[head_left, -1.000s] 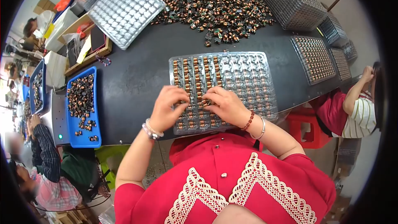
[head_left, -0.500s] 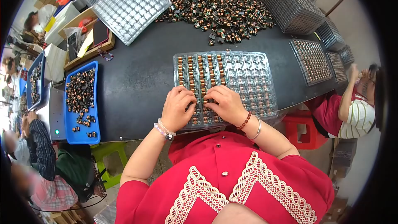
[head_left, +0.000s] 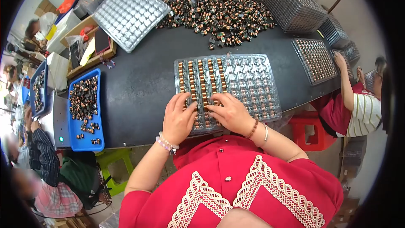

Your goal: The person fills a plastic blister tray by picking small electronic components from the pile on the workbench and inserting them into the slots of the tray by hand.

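A clear plastic tray [head_left: 251, 80] lies before me on the dark table. Copper-wound coils [head_left: 200, 74] stand in columns in its left half, while the pockets at right look mostly transparent. Over the tray's lower left part is my left hand [head_left: 178, 118], its thumb and fingers apart above the coils. My right hand [head_left: 232, 112] is beside it, with thumb and fingertips closed around a copper coil [head_left: 206, 105] in one of the columns. The fingers partly hide the pockets beneath them.
A large heap of coils [head_left: 219, 12] lies at the back. Blue trays of parts [head_left: 100, 114] stand at left, beside a tilted plastic tray [head_left: 130, 14]. Stacked trays [head_left: 293, 4] and a filled tray [head_left: 314, 61] are at right, near another person's arm [head_left: 346, 82].
My left thumb and fingers have spread apart, and the hand has shifted slightly left. My right hand stays near the same column. The person at right has reached toward a tray.
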Demonstrator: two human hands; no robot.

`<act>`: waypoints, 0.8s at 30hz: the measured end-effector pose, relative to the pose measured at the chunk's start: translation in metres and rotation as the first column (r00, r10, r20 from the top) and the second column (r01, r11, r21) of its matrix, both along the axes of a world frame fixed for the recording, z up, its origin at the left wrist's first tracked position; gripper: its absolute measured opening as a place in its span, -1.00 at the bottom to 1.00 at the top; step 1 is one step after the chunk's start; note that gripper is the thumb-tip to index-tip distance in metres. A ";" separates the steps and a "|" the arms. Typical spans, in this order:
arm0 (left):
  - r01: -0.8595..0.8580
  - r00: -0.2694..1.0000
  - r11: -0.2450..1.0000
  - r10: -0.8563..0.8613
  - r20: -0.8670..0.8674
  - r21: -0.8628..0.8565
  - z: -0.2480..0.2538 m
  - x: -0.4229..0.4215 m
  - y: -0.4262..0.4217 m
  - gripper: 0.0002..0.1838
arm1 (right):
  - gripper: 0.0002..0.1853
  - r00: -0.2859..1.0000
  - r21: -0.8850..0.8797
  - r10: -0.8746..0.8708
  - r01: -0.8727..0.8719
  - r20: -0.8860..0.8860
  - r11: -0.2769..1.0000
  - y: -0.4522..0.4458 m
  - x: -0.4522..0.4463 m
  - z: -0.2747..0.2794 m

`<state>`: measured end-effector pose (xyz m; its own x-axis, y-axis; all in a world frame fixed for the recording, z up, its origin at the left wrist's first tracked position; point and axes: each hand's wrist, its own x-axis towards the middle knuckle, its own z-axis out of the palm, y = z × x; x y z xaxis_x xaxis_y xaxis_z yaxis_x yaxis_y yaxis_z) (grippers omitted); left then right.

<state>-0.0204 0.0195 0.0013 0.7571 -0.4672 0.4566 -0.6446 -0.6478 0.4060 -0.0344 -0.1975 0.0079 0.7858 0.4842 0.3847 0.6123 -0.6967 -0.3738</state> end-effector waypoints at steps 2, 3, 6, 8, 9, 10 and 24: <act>-0.053 0.996 0.998 0.052 -0.072 -0.013 0.002 -0.008 0.004 -0.53 | -0.63 0.998 0.061 -0.044 0.041 0.043 0.997 -0.016 -0.009 0.020; -0.196 0.965 0.969 0.163 -0.206 -0.153 -0.007 -0.012 0.007 -0.49 | -0.58 0.997 0.063 -0.069 0.067 0.028 0.996 -0.031 -0.013 0.024; -0.439 0.814 0.814 0.181 -0.552 -0.380 -0.038 -0.018 0.016 -0.44 | -0.51 0.919 -0.032 -0.386 0.390 0.085 0.920 -0.083 -0.027 0.025; -0.502 0.765 0.764 0.173 -0.621 -0.406 0.032 -0.014 -0.014 -0.45 | -0.47 0.790 -0.061 -0.608 0.612 0.079 0.788 -0.121 -0.037 0.001; -0.535 0.740 0.719 0.146 -0.657 -0.443 0.031 -0.015 -0.019 -0.45 | -0.56 0.732 -0.038 -0.680 0.679 -0.033 0.733 -0.133 -0.041 -0.004; -0.566 0.713 0.675 0.112 -0.692 -0.474 0.027 -0.018 -0.022 -0.45 | -0.57 0.704 0.016 -0.681 0.697 -0.203 0.717 -0.143 -0.042 -0.009; -0.556 0.710 0.623 0.012 -0.704 -0.550 -0.050 -0.005 -0.014 -0.48 | -0.62 0.737 0.184 -0.631 0.674 -0.242 0.716 -0.165 -0.056 -0.032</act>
<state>-0.0255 0.0059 -0.0487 0.9946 0.0751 -0.0710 0.0780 -0.0945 0.9925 -0.0904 -0.3622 -0.0241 0.9273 -0.2642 0.2650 -0.0397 -0.7737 -0.6324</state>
